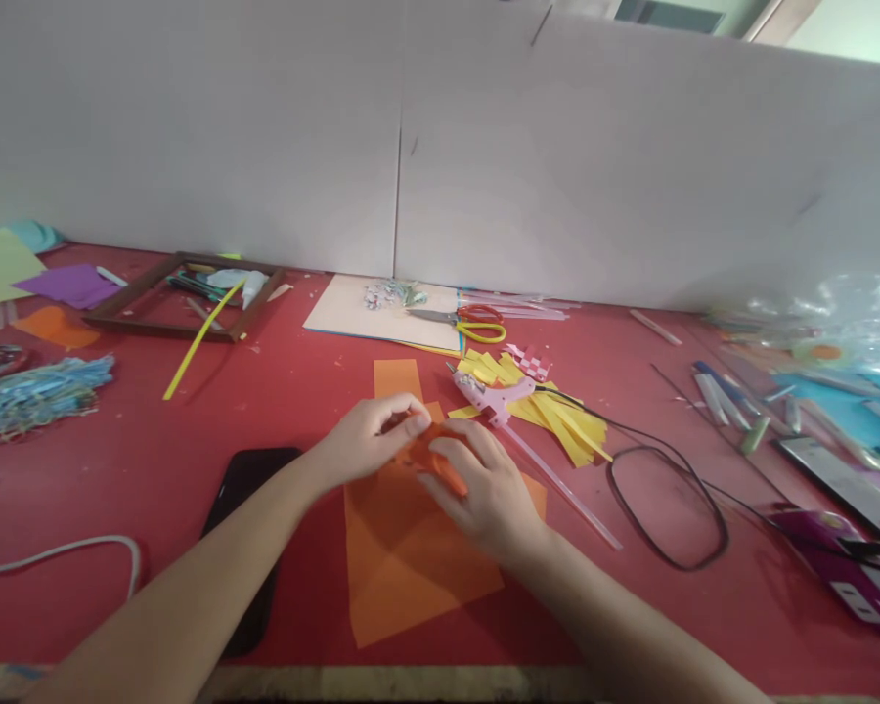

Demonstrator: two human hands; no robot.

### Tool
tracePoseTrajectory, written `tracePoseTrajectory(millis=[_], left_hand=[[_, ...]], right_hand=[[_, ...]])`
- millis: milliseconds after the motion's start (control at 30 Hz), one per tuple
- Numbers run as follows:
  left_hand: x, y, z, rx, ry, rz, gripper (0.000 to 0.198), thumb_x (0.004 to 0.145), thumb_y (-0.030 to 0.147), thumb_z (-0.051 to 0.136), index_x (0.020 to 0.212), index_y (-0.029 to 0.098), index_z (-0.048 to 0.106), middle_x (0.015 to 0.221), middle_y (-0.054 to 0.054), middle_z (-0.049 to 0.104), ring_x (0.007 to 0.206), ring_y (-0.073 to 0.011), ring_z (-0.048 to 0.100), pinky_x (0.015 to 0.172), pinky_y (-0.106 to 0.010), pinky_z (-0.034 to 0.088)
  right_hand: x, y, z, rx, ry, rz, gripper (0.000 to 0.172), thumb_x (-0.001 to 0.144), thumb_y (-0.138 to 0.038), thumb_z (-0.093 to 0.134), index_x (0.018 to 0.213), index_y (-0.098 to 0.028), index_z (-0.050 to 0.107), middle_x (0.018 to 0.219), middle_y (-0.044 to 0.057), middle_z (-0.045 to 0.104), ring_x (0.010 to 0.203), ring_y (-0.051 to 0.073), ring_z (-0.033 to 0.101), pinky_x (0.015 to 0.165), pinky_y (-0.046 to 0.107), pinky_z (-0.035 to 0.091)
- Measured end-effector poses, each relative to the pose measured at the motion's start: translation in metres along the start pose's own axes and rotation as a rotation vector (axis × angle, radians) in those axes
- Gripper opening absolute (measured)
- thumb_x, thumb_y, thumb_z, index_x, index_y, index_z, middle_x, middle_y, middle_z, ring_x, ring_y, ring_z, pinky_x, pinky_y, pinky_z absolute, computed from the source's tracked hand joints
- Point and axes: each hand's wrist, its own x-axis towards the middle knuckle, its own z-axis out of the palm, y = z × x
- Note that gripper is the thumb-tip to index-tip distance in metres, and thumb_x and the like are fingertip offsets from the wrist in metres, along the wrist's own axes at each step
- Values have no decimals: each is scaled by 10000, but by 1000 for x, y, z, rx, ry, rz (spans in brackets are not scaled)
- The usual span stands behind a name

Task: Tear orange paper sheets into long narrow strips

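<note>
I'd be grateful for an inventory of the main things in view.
paper piece: 1, orange, between hands
paper sheets: several, orange, beneath hands
glue gun: 1, pink, centre right
paper strips: several, yellow, beside glue gun
scissors: 1, red and yellow handles, back centre
frame: 1, brown, back left
phones: apparently 2, dark-edged, centre-left and right
string bundle: 1, mostly blue, left edge
cord: 1, black, right
plastic: amount unclear, transparent, far right
table: 1, red, beneath
wall: 1, white, behind
left hand: 1, bare, on paper
right hand: 1, bare, on paper
</note>
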Motion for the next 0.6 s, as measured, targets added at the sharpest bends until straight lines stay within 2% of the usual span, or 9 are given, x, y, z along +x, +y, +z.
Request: tracePoseTrajectory(millis=[100,133,200,267,333,500,600], left_hand=[[-1,1,-1,44,64,21,469,997,552,371,994,180,657,961,-68,706,839,-188,650,729,-300,505],[-1,1,-1,37,60,30,450,985,556,407,1052,189,657,1016,-75,714,881,-197,660,758,-308,516],[-1,0,-2,-11,31,48,425,900,542,595,1182,225,628,1136,-75,712,982,-214,672,819,-318,535],[-1,0,-2,-46,0,56,525,773,481,771,1222,256,619,1201,-64,704,1064,-226,669,863,-316,547],[-1,0,-1,-36,-17,52,487,731,432,818,1155,256,659,1182,-52,717,1062,-222,680,868,-308,555],[-1,3,0,16,-38,57,218,826,402,734,964,234,741,1019,-37,773,945,-201,719,835,-295,558],[0,3,1,77,12,65,173,858,392,696,870,233,763,939,-29,787,900,-194,723,805,-281,547]], right_hand=[[1,2,-4,-16,3,19,130,961,-294,557,990,-229,666,1125,126,646,1001,252,657,852,400,571],[1,2,-5,-13,2,28,139,968,-284,545,978,-235,674,1125,121,646,1005,247,658,856,394,568],[1,2,-6,4,2,39,157,976,-260,524,977,-237,679,1120,112,654,991,237,663,845,382,561],[2,2,-8,27,-3,38,172,977,-228,502,973,-227,674,1082,102,677,928,222,672,796,361,553],[2,2,-8,41,-26,44,182,977,-204,483,953,-214,663,1016,88,705,857,209,673,747,343,531],[4,5,-6,-8,-78,83,206,989,-233,478,871,-202,643,813,56,728,702,194,647,679,339,475],[4,4,-13,-53,25,33,116,957,-230,546,910,-212,650,867,75,742,801,232,676,735,383,508]])
